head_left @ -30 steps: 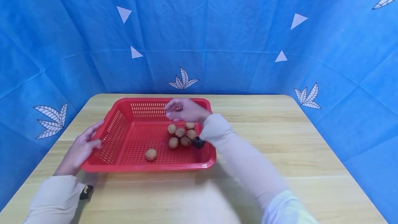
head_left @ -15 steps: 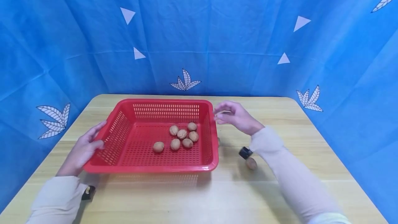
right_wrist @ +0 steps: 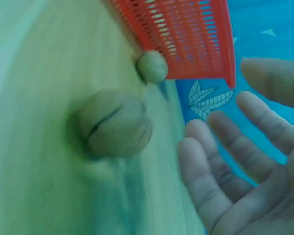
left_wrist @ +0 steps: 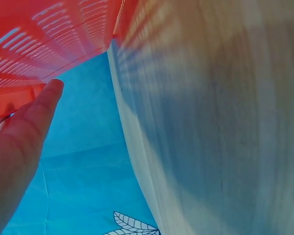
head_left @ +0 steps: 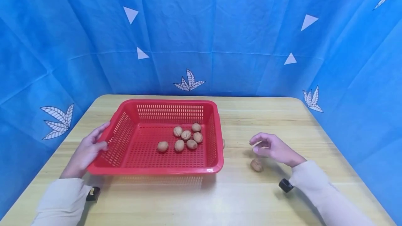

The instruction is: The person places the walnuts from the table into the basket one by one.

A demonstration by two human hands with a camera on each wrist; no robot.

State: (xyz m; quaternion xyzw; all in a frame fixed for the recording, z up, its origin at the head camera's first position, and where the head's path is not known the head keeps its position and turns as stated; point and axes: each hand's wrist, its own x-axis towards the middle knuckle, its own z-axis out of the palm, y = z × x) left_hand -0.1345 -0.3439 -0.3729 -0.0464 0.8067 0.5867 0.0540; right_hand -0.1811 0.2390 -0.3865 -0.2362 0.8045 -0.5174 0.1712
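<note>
My left hand [head_left: 87, 152] grips the left rim of a red plastic basket [head_left: 157, 171], thumb over the rim and fingers along the outside. In the left wrist view the basket's slotted wall [left_wrist: 83, 29] rises beside the hand [left_wrist: 19, 142]. Several walnuts [head_left: 179, 145] lie in the basket, mostly toward its right half. My right hand [head_left: 276, 148] hovers right of the basket with fingers spread and slightly bent, holding nothing. Just below its fingertips a walnut [head_left: 257, 165] lies on the table. In the right wrist view this walnut [right_wrist: 116, 123] shows a dark seam, apart from the fingers.
Another walnut [right_wrist: 152, 67] lies on the table against the basket's right outer side, mostly hidden in the head view. The pale wooden table [head_left: 238, 198] ends at a blue curtain [head_left: 245, 72] behind and at both sides. Black wrist cameras [head_left: 285, 185] hang below the sleeves.
My right hand has moved out of the basket to the right, down toward the walnut on the table. My left hand stays on the rim. The lone walnut inside has shifted toward the others.
</note>
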